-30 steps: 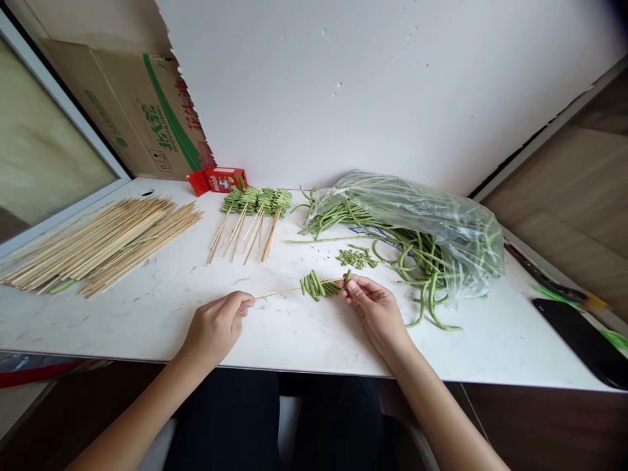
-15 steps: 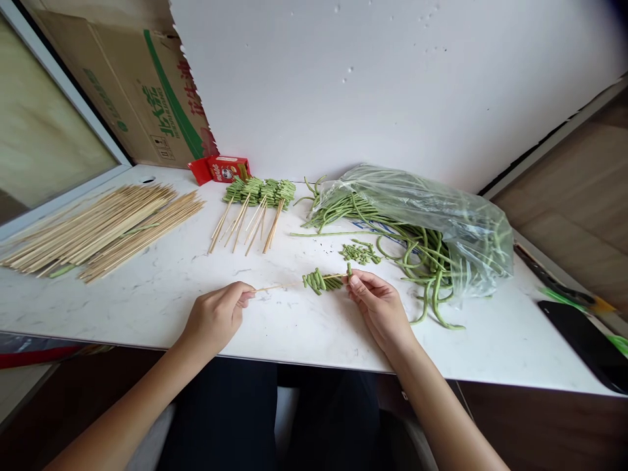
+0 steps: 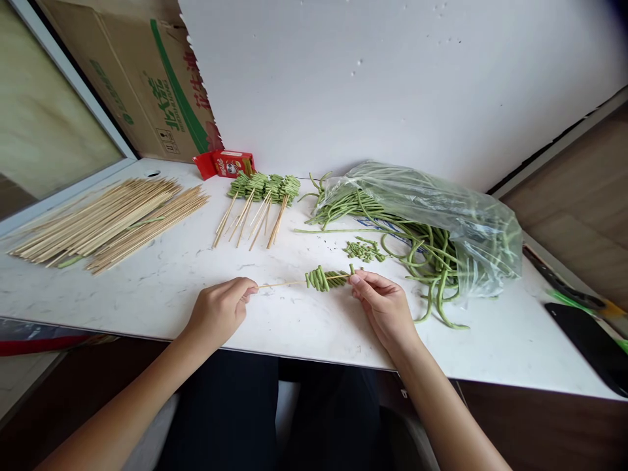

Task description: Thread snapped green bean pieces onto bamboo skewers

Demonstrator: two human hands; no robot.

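Observation:
My left hand (image 3: 223, 309) is closed round the bare end of a bamboo skewer (image 3: 282, 284), held level above the table's front half. Several short green bean pieces (image 3: 324, 279) are threaded crosswise along the skewer's other half. At its right end, my right hand (image 3: 383, 304) pinches a bean piece (image 3: 352, 269) that stands across the tip. Just behind the right hand lies a small heap of cut bean pieces (image 3: 364, 250). Further back, a row of filled bean skewers (image 3: 265, 188) rests with bare sticks pointing toward me.
Loose bamboo skewers (image 3: 112, 216) lie at the left. A clear plastic bag (image 3: 426, 190) of long beans (image 3: 436, 252) spreads across the right. A red box (image 3: 235, 163) and a cardboard carton (image 3: 132, 85) stand behind. A black phone-like slab (image 3: 586, 343) lies near the right edge.
The whole view has shifted slightly, so most things sit a little further right. Both hands keep their hold on the skewer and the bean piece.

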